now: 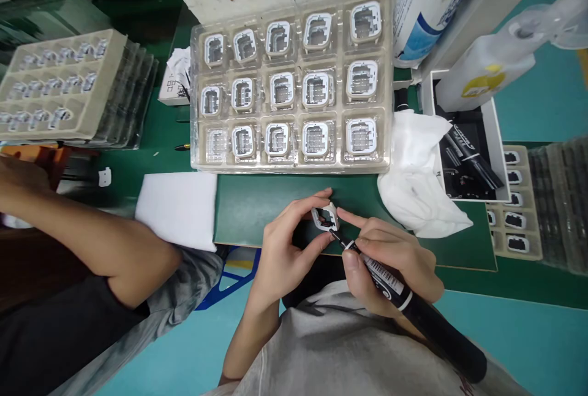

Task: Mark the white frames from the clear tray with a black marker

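Note:
A small white square frame part (334, 213) is pinched by its edges between the thumb and fingers of my left hand (287, 246), above the front edge of the green mat. My right hand (395, 261) grips a black marker (383, 276) with its tip touching or very near the part's lower edge. One finger of that hand reaches the part's right side. Beyond both hands lies a clear plastic tray (294, 170) holding several similar white frames in its pockets; the front-left pocket shows no white frame.
White cloth (413, 181) lies right of the tray, near a white box (498, 132) of markers and two bottles. A folded white cloth (177, 209) is at left. Another person's arm (92, 224) rests at far left, below stacked trays (64, 86). More trays (533, 249) stand right.

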Action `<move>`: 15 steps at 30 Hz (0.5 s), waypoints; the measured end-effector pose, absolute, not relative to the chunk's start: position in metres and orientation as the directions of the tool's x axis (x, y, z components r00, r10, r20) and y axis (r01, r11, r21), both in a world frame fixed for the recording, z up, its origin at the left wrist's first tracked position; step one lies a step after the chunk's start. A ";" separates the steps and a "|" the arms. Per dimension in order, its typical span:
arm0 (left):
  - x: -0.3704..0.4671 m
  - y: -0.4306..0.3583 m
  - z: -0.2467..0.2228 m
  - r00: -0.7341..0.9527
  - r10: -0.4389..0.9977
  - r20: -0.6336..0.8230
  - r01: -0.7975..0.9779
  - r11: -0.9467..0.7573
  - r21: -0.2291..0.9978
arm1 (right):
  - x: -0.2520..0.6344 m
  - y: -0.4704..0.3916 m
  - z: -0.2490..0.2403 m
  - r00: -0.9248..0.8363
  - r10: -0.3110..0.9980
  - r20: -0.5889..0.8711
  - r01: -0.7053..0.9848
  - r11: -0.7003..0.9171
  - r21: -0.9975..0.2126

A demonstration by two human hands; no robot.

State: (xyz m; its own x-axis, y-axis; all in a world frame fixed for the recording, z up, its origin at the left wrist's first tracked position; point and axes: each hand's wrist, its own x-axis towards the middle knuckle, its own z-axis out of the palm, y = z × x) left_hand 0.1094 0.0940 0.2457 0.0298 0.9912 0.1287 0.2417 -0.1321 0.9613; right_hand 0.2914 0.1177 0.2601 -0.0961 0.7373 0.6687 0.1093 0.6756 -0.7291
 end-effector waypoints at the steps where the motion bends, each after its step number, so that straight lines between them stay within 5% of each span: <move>1: 0.110 0.094 0.245 0.032 0.991 0.127 0.246 -0.131 0.961 | 0.291 0.118 0.261 -0.095 0.733 0.673 0.108 0.680 -0.725; 5: 0.111 0.094 0.245 -0.018 0.986 0.168 0.282 -0.156 0.947 | 0.301 0.121 0.266 -0.072 0.729 0.680 0.102 0.684 -0.723; 10: 0.098 0.095 0.257 -0.147 0.949 0.277 0.354 -0.211 0.911 | 0.322 0.126 0.267 -0.321 0.816 0.480 0.216 0.557 -0.802; 15: 0.045 0.123 0.290 -0.275 0.839 0.471 0.657 -0.193 0.728 | 0.314 0.119 0.256 -0.072 0.821 0.567 0.180 0.570 -0.802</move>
State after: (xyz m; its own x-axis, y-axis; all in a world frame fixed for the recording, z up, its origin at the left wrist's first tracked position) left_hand 0.0452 0.1228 0.2898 -0.2748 0.8385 0.4705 0.6574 -0.1933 0.7284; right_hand 0.3138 0.1186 0.2564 -0.0716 0.8207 0.5669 0.1796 0.5697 -0.8020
